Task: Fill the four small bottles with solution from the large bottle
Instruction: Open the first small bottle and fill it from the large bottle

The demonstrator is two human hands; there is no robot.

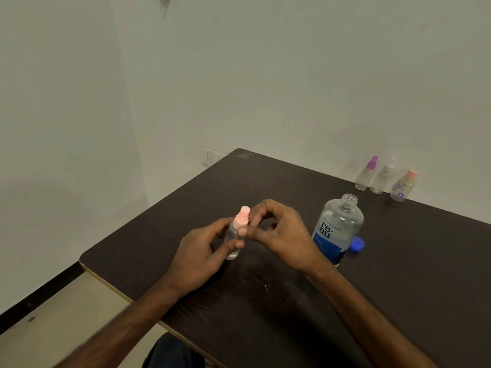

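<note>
The right hand's fingertips close narrowly on the collar of the pink cap, thumb and forefinger pinching it from the right side. The left hand wraps the small bottle lower down, its thumb laid across the clear body. The bottle stands nearly upright, its long axis tipped slightly away from the person, its base just above or on the table; which, the view does not settle. Whether the cap is being twisted off or on cannot be told, nor how much liquid the bottle holds. The right hand is the one nearer the large bottle, which stands upright just to the right of that wrist, its threaded mouth open. A pour would probably fall to this hand, reaching rightward. Its blue cap lies on the table against its far side. The label reads "re-nu" in dark letters, with "fresh" on a blue band beneath; the small print above is too fine to read. Well apart, at the table's far right edge by the wall, three bottles stand in a row, capped purple, white and peach.
</note>
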